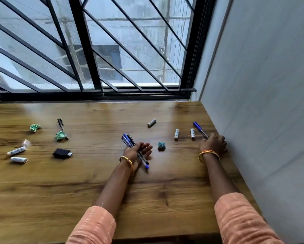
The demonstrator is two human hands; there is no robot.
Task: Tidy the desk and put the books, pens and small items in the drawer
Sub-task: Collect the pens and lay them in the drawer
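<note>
My left hand (136, 152) lies palm up on the wooden desk (94, 182), holding a bunch of blue and black pens (129, 140). My right hand (213, 144) rests at the desk's right side by the wall, fingers closed on the lower end of a blue pen (199, 129). Two batteries (176, 134) (192, 133) lie just left of that pen, and a third battery (151, 122) lies farther back. A black pen (60, 124) lies at the left. No drawer is in view.
A teal paper ball (161, 145) sits beside my left hand. Green paper balls (35, 127) (60, 135), a black USB adapter (62, 153) and two more batteries (16, 150) (18, 159) lie at the left. A barred window (94, 50) is behind, a grey wall (262, 103) on the right.
</note>
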